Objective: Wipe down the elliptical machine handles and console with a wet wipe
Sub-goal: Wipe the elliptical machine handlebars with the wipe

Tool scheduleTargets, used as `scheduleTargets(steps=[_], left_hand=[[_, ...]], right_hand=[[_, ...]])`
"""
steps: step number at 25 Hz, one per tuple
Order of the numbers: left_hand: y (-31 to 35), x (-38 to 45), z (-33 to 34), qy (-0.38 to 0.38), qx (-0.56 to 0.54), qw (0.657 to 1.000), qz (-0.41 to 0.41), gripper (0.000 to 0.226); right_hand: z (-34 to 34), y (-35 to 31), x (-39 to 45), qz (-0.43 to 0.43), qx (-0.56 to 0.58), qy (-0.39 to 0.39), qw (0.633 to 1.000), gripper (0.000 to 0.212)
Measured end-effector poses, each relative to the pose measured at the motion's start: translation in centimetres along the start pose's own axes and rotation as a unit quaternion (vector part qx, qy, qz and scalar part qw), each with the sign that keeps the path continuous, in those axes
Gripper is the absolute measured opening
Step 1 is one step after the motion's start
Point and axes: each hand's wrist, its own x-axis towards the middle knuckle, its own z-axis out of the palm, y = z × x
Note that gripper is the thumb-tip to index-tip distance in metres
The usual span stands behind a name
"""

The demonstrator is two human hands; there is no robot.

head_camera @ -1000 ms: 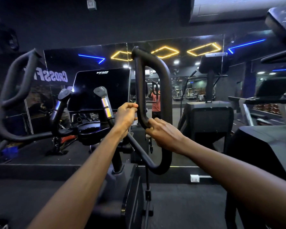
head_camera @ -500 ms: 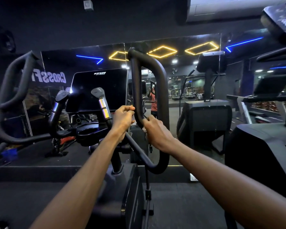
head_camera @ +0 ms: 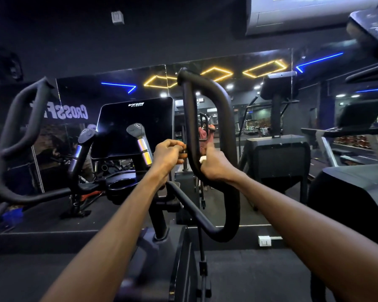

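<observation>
The right hand (head_camera: 216, 165) clutches a small, soft white wet wipe (head_camera: 203, 159) against the black looped padded handle (head_camera: 191, 127). At nine o'clock, the left hand (head_camera: 169, 154) is fisted. The limp wipe probably needs wrapping firmly around the stiff bar.

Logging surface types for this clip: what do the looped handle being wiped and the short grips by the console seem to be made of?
Looped handle: apparently matte black foam or rubber over a tube; dull, no glare. Short grips: polished metal bands, reflective, with grey plastic-looking caps.
</observation>
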Motion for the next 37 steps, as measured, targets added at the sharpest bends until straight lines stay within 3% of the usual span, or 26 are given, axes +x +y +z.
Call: scheduleTargets(steps=[2,5,7,8,10,12,16,20,25,29,34,37], left_hand=[[0.1,0.6,-0.2,-0.006,0.003,1.000,0.002,0.018],[0.6,1.2,-0.1,-0.017,0.016,1.000,0.004,0.016],[0.8,1.3,-0.1,-0.027,0.018,0.999,0.005,0.015],[0.7,1.4,-0.1,-0.032,0.019,0.999,0.006,0.015],[0.7,1.4,-0.1,-0.037,0.023,0.999,0.006,0.015],[0.8,1.7,0.1,-0.041,0.031,0.999,0.005,0.015],[1.1,2.3,0.1,-0.048,0.042,0.998,0.018,0.012],[0.8,2.5,0.1,-0.043,0.056,0.997,0.020,0.013],[1.2,3.4,0.1,-0.057,0.070,0.995,0.036,0.010],[1.0,3.4,0.1,-0.052,0.077,0.994,0.050,0.012],[1.2,3.5,-0.1,-0.060,0.093,0.992,0.069,0.010],[1.2,3.5,-0.3,-0.059,0.103,0.990,0.079,0.009]], right_hand=[[-0.1,-0.5,1.0,0.033,0.055,0.025,0.998,0.045],[-0.7,-2.3,3.3,0.066,0.211,0.162,0.962,0.027],[0.3,-2.1,2.9,0.078,0.220,0.173,0.957,0.013],[1.3,-1.6,2.1,0.088,0.213,0.147,0.962,0.014],[3.0,-1.1,1.1,0.094,0.202,0.130,0.966,0.035],[2.4,-2.5,2.1,0.077,0.213,0.189,0.955,0.039],[-0.2,-5.1,4.9,0.071,0.280,0.284,0.914,0.026],[3.3,-2.8,2.9,0.104,0.267,0.248,0.926,0.024],[-0.4,-6.4,7.1,0.086,0.394,0.288,0.869,0.029],[1.4,-6.0,6.4,0.050,0.318,0.263,0.909,0.035],[-1.6,-7.9,9.0,0.044,0.384,0.272,0.881,0.027],[0.2,-7.3,8.7,-0.004,0.306,0.274,0.912,0.026]])
